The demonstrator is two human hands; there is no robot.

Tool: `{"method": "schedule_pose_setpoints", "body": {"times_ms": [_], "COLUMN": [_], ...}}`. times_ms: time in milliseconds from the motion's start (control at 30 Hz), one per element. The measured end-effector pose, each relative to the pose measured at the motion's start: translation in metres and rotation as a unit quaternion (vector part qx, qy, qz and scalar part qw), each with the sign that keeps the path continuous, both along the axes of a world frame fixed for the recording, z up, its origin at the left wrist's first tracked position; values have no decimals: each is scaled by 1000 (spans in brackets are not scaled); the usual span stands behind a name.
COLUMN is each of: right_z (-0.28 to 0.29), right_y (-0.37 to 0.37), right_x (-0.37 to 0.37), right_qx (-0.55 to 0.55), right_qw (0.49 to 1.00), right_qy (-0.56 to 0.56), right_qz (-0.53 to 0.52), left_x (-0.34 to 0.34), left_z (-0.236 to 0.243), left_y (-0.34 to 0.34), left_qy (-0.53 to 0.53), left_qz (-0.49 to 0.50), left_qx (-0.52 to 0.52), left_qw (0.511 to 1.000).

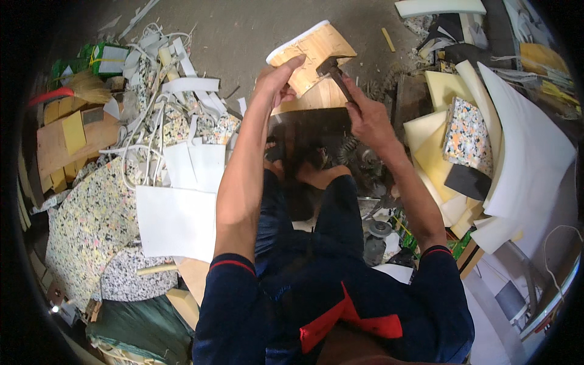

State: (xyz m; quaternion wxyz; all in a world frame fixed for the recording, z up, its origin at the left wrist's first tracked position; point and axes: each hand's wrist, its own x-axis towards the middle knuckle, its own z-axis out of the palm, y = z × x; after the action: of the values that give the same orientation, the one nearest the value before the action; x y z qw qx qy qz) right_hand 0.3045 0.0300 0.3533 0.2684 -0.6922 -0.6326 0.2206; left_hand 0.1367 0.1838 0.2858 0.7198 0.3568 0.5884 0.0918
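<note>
A pale wooden board [325, 41] with a white layer along its far-left edge is tilted up in front of me. Rows of small marks, perhaps staples or nails, run over its face. My left hand [277, 82] grips the board's left side, thumb on the wood and fingers curled under it. In my right hand [369, 118] is a hammer [336, 70], its dark metal head against or just above the board's right part; I cannot tell if they touch. Below the board is another light wooden surface [319, 97] with a dark front edge.
White foam strips [182, 85], white sheets [176, 213] and speckled foam [91, 225] pile up on the left beside a straw broom [91, 86]. Yellow and white foam pieces [447, 91] lean at the right. A glass jar [375, 243] stands near my right thigh.
</note>
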Motion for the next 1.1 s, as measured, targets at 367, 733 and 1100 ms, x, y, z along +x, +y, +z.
{"method": "schedule_pose_setpoints", "body": {"times_ms": [367,733,1100], "right_z": [-42,-152,-143], "right_y": [-15,-35,-136], "right_x": [26,59,18], "right_qx": [44,267,280], "right_qw": [998,961,947], "right_qy": [48,-54,-119], "right_qz": [-18,-37,-104], "left_x": [-6,-53,-54], "left_z": [-20,-90,-69], "left_y": [-14,-14,-65], "left_qy": [158,78,70], "left_qz": [-44,8,-128], "left_qx": [208,487,501], "left_qw": [964,870,853]}}
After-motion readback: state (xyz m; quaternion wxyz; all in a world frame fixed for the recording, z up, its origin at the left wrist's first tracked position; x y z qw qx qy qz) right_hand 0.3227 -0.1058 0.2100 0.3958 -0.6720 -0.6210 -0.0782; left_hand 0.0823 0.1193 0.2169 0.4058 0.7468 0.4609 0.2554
